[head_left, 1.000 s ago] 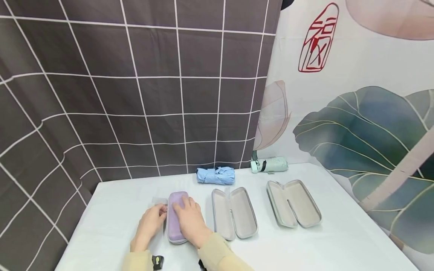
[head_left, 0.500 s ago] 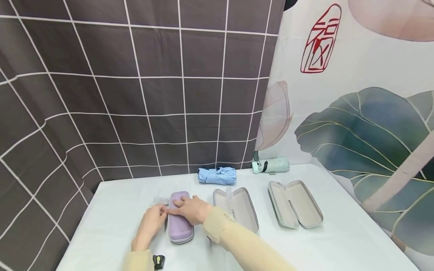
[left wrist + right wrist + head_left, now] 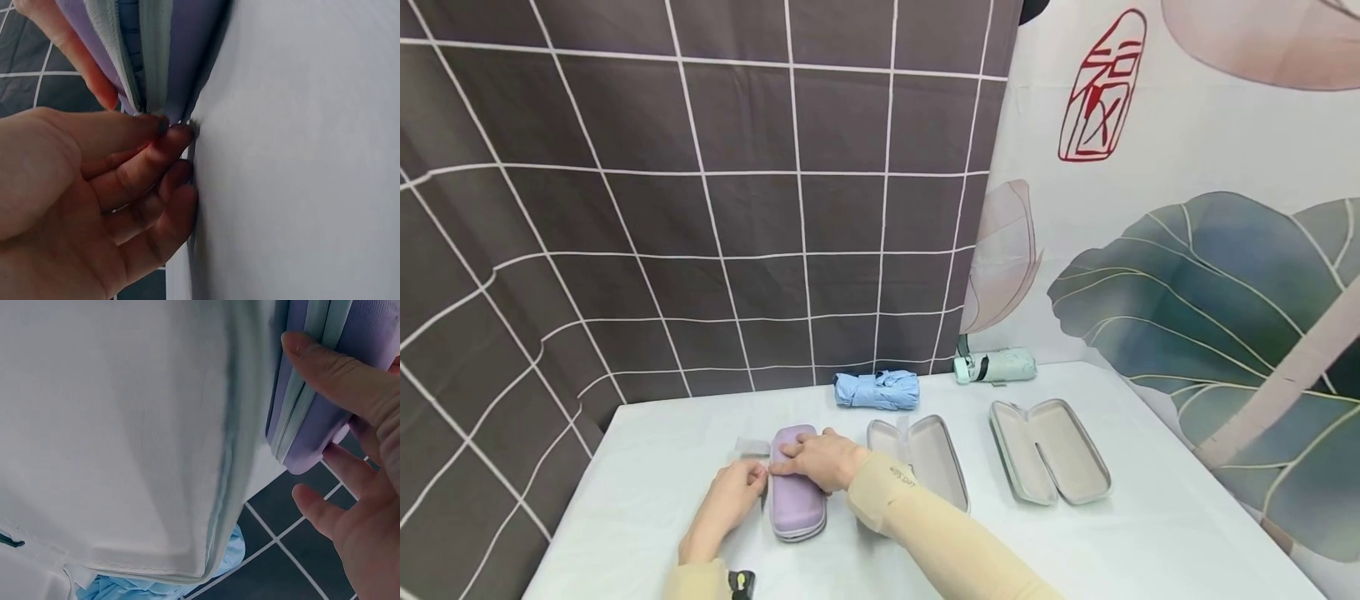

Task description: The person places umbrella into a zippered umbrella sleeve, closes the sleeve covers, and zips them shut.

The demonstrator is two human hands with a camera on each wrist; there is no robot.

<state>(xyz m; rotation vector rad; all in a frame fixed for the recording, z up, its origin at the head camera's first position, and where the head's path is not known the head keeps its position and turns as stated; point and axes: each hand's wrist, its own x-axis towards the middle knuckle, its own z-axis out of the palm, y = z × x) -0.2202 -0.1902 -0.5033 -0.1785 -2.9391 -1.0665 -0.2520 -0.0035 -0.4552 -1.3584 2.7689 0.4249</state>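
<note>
A lilac zip case [image 3: 797, 505] lies lengthwise at the left of the white table. My left hand [image 3: 734, 493] is at its left side, thumb and index finger pinching at the zipper pull, which the fingertips hide in the left wrist view. Above those fingertips the zipper tracks [image 3: 153, 56] stand apart, with a dark gap between them. My right hand [image 3: 825, 461] holds the case across its top. Its thumb [image 3: 331, 370] presses the zipper on the right side, and one finger [image 3: 94, 81] reaches down over the left edge.
Right of the lilac case lies an opened case [image 3: 942, 462], partly behind my right sleeve, and farther right another opened case [image 3: 1071, 450]. A folded blue umbrella [image 3: 877, 389] and a mint-green umbrella [image 3: 1000, 365] lie at the back edge. Clear plastic [image 3: 752, 448] lies beside the lilac case.
My right hand has turned from lying along the lid to reaching across it from the right, its forearm swinging over the middle opened case. The left hand stays at the zipper.
</note>
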